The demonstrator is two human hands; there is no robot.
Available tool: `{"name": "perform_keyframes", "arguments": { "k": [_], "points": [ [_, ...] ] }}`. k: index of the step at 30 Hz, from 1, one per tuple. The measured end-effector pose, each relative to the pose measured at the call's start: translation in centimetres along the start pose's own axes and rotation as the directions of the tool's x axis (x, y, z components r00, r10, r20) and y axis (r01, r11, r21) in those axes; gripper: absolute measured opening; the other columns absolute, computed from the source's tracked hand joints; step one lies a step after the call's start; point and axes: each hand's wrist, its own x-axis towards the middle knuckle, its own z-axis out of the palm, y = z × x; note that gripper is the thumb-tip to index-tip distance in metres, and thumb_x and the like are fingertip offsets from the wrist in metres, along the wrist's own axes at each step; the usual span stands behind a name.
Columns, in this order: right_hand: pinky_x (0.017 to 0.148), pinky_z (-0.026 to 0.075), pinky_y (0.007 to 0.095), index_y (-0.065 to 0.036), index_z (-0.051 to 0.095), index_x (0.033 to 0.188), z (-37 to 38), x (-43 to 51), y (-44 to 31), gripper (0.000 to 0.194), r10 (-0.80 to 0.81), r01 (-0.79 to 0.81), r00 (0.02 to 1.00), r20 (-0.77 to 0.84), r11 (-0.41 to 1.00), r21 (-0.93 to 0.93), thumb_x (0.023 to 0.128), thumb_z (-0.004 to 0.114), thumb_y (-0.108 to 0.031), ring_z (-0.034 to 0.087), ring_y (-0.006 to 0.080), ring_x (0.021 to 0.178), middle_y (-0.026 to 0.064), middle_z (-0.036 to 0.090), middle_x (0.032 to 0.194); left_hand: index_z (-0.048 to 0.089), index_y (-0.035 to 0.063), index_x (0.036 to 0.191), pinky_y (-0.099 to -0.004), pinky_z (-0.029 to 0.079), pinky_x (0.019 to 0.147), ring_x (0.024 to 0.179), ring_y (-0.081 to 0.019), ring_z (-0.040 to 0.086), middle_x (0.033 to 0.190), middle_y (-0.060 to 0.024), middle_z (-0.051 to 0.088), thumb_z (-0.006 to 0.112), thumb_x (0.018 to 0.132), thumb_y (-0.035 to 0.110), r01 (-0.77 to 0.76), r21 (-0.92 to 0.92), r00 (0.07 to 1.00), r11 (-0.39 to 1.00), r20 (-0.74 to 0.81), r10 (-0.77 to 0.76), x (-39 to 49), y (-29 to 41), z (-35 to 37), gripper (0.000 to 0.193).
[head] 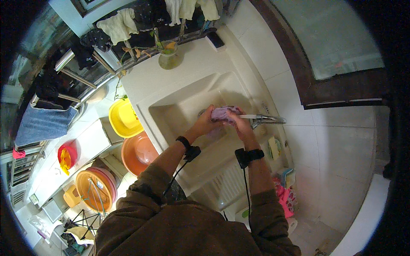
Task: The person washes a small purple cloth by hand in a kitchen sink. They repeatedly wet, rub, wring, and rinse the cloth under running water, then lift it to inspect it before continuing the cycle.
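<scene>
Between my two hands is a bunched, wet-looking purple cloth (224,114), held over the basin of a cream laundry sink (166,123). My left hand (205,123) grips its left side, with the thumb on top. On the right side, my right hand (241,124) presses its fingers and thumb around the cloth. The chrome faucet (269,119) points at the cloth from the right wall, and a whitish spout or stream reaches my right hand; I cannot tell which. Part of the drain shows behind my left hand.
A ribbed washboard (229,184) is moulded into the sink's near side. A soap bar (274,148) lies on the right ledge. A glass vase (169,57) with a plant and a dark phone-like object (215,40) stand at the back. Yellow (123,116) and orange basins (140,153) sit left.
</scene>
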Motion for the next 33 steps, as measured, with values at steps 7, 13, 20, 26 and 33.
{"name": "perform_keyframes", "arguments": {
  "k": [7, 13, 20, 26, 33],
  "points": [
    [0.092, 0.05, 0.0319, -0.004, 0.059, 0.126, -1.6, -0.5, -0.1, 0.042, -0.236, 0.338, 0.94, 0.245, 0.736, -0.587, 0.086, 0.072, -0.009, 0.061, 0.0197, 0.105, 0.0077, 0.063, 0.117, 0.065, 0.0051, 0.103, -0.0295, 0.051, 0.073, 0.091, -0.0134, 0.062, 0.093, -0.0045, 0.063, 0.079, 0.086, 0.013, -0.056, 0.293, 0.998, 0.955, -0.005, 0.06, 0.1, 0.7, -0.7, 0.024],
    [0.071, 0.051, 0.0325, -0.003, 0.069, 0.098, -1.2, -1.5, 0.4, 0.027, -0.24, 0.268, 0.959, 0.149, 0.605, -0.75, 0.092, 0.071, -0.029, 0.062, 0.0173, 0.075, 0.0076, 0.066, 0.093, 0.068, 0.0049, 0.107, -0.034, 0.052, 0.077, 0.082, -0.0227, 0.064, 0.095, -0.0105, 0.066, 0.072, 0.09, 0.024, -0.088, 0.234, 0.972, 0.968, -0.19, 0.134, 0.7, 1.4, -0.9, 0.026],
    [0.068, 0.048, 0.0271, -0.003, 0.07, 0.1, 0.0, -2.7, 1.7, 0.027, -0.235, 0.202, 0.971, -0.044, 0.903, -0.379, 0.094, 0.068, -0.03, 0.06, 0.0113, 0.075, 0.0025, 0.068, 0.088, 0.066, 0.0055, 0.115, -0.0319, 0.052, 0.077, 0.09, -0.0228, 0.068, 0.1, -0.0122, 0.069, 0.068, 0.092, 0.02, -0.295, 0.223, 0.955, 0.929, 0.093, 0.281, 0.0, 3.6, 0.5, 0.027],
    [0.072, 0.049, 0.025, -0.003, 0.065, 0.114, -0.2, -3.2, 1.3, 0.029, -0.237, 0.226, 0.971, -0.012, 0.94, -0.258, 0.093, 0.07, -0.023, 0.059, 0.0077, 0.084, -0.0015, 0.067, 0.1, 0.062, 0.0021, 0.122, -0.0301, 0.052, 0.076, 0.084, -0.0162, 0.064, 0.094, -0.0075, 0.069, 0.06, 0.098, 0.017, -0.071, 0.016, 0.994, 0.997, -0.081, 0.072, 0.5, 1.6, 0.8, 0.028],
    [0.092, 0.05, 0.0284, -0.004, 0.058, 0.125, 1.2, -3.0, 1.4, 0.032, -0.247, 0.244, 0.966, 0.07, 0.969, 0.05, 0.095, 0.067, -0.011, 0.062, 0.0116, 0.102, 0.0018, 0.067, 0.105, 0.061, 0.0017, 0.116, -0.0252, 0.048, 0.08, 0.084, -0.0079, 0.055, 0.099, 0.0008, 0.064, 0.047, 0.108, 0.026, 0.025, -0.313, 1.0, 0.95, 0.011, -0.022, -1.1, 2.9, 2.1, 0.028]
  ]
}}
